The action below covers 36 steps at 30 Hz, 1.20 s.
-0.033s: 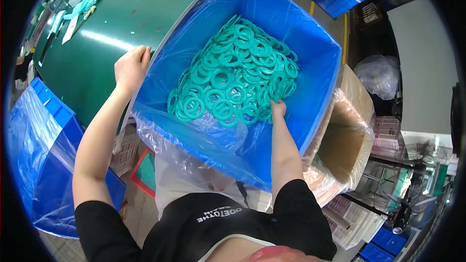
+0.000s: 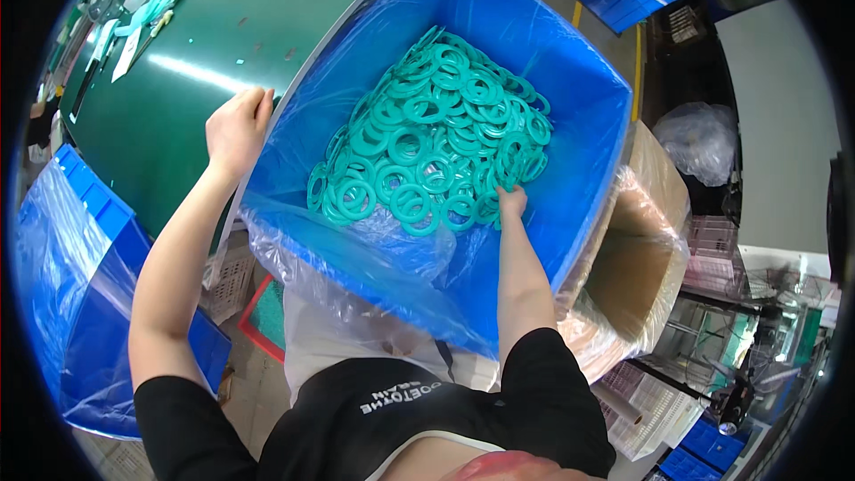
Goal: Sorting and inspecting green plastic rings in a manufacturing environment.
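A single head-worn fisheye view looks steeply down from close above a large blue plastic-lined bin (image 2: 570,62) — the green desk (image 2: 223,53) bends along the upper left, the wearer's black-shirted chest (image 2: 401,419) at the lower edge.

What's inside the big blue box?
The blue box holds a pile of teal rings on a clear plastic liner. The right hand reaches in; the box's bottom is covered.
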Each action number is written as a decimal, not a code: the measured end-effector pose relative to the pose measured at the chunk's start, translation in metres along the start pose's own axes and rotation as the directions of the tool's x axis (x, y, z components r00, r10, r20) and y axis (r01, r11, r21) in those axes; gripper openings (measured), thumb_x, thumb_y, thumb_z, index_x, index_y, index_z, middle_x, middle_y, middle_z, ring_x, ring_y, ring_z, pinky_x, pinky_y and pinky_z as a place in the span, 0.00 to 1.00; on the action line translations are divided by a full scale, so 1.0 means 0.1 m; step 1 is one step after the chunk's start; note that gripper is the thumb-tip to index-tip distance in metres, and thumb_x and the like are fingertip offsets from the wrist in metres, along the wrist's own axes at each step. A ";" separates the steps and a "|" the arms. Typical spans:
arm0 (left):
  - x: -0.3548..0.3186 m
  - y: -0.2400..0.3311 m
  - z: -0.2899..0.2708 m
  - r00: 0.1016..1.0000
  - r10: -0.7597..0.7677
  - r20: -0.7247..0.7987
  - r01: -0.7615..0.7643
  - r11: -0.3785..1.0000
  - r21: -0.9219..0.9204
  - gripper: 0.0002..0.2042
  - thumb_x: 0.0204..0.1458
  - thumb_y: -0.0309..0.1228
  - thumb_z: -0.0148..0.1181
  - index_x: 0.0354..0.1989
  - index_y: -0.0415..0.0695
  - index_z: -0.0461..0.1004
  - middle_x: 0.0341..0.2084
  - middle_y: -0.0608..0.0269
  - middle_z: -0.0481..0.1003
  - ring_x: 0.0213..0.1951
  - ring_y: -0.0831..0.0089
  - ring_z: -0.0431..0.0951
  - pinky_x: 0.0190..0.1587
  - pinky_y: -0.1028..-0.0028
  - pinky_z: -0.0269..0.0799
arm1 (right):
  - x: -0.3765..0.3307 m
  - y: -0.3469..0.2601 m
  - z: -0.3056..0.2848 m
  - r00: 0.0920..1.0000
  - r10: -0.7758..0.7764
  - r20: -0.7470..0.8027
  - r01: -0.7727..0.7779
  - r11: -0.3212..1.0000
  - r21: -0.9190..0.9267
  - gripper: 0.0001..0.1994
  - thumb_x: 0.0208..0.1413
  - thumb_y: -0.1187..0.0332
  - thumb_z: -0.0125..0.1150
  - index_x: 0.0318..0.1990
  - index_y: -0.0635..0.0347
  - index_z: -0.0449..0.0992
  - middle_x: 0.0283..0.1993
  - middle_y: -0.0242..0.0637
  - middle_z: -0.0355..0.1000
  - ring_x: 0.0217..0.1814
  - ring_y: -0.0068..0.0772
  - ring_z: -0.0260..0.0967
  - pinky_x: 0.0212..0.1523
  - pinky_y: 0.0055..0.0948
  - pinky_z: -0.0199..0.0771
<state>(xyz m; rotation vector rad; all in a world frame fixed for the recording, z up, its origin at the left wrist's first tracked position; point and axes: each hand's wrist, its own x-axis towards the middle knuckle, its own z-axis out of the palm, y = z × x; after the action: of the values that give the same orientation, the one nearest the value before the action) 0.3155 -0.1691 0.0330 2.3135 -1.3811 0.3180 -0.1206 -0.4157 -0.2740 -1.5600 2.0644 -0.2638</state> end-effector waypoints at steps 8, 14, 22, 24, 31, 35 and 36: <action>0.05 0.07 -0.02 0.996 -0.054 0.064 0.055 0.998 -0.016 0.14 0.57 0.32 0.53 0.22 0.39 0.64 0.19 0.53 0.64 0.19 0.56 0.65 0.23 0.66 0.61 | 0.55 -0.06 0.27 0.998 -0.070 0.004 0.070 0.987 -0.143 0.47 0.32 0.54 0.77 0.60 0.66 0.61 0.60 0.54 0.59 0.63 0.54 0.56 0.61 0.44 0.61; 0.06 0.06 0.01 0.996 -0.057 0.071 0.059 0.998 -0.020 0.14 0.57 0.30 0.54 0.22 0.38 0.61 0.17 0.54 0.57 0.18 0.62 0.57 0.22 0.70 0.58 | 0.60 -0.30 0.48 0.914 -0.342 -0.219 0.316 0.938 -0.144 0.43 0.36 0.60 0.75 0.61 0.64 0.60 0.60 0.53 0.59 0.63 0.54 0.56 0.63 0.43 0.58; 0.05 0.01 0.05 0.995 -0.069 0.078 0.071 0.997 -0.029 0.14 0.57 0.30 0.55 0.22 0.38 0.60 0.17 0.55 0.54 0.18 0.66 0.54 0.22 0.72 0.55 | 0.80 -0.63 0.42 0.988 -0.128 -0.086 0.106 0.968 -0.228 0.42 0.39 0.58 0.74 0.61 0.62 0.56 0.60 0.47 0.64 0.63 0.44 0.60 0.60 0.44 0.57; 0.04 0.01 0.05 0.993 -0.077 0.086 0.080 0.996 -0.028 0.15 0.57 0.30 0.55 0.22 0.38 0.60 0.17 0.56 0.54 0.18 0.67 0.53 0.22 0.72 0.55 | 0.83 -0.65 0.42 0.981 -0.152 -0.118 0.107 0.940 -0.323 0.39 0.39 0.56 0.73 0.57 0.61 0.60 0.56 0.46 0.67 0.60 0.43 0.64 0.58 0.44 0.58; 0.03 -0.01 0.05 0.991 -0.097 0.098 0.098 0.995 -0.006 0.14 0.57 0.30 0.55 0.22 0.38 0.61 0.17 0.57 0.53 0.19 0.68 0.53 0.22 0.73 0.55 | 0.87 -0.62 0.48 0.977 0.019 -0.213 -0.064 0.976 -0.206 0.32 0.40 0.47 0.70 0.46 0.62 0.70 0.42 0.44 0.76 0.46 0.45 0.74 0.53 0.44 0.60; 0.03 0.00 0.05 0.992 -0.085 0.092 0.089 0.995 -0.040 0.14 0.57 0.29 0.55 0.22 0.38 0.61 0.17 0.57 0.54 0.19 0.69 0.53 0.22 0.73 0.55 | 0.87 -0.60 0.42 0.999 0.013 -0.049 -0.030 0.929 -0.368 0.33 0.39 0.42 0.68 0.43 0.62 0.73 0.41 0.42 0.77 0.45 0.45 0.74 0.53 0.48 0.59; 0.03 0.00 0.05 0.992 -0.086 0.094 0.090 0.995 -0.040 0.14 0.57 0.29 0.55 0.22 0.38 0.61 0.17 0.57 0.54 0.19 0.69 0.53 0.22 0.73 0.55 | 0.85 -0.59 0.40 0.999 0.024 -0.040 -0.037 0.932 -0.361 0.33 0.38 0.42 0.68 0.43 0.62 0.73 0.41 0.42 0.77 0.45 0.45 0.74 0.53 0.49 0.58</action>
<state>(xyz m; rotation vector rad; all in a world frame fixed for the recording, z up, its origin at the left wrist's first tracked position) 0.3173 -0.1739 0.0303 2.3709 -1.3101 0.1536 -0.0670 -0.5076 -0.3053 -1.7390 2.2572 0.1120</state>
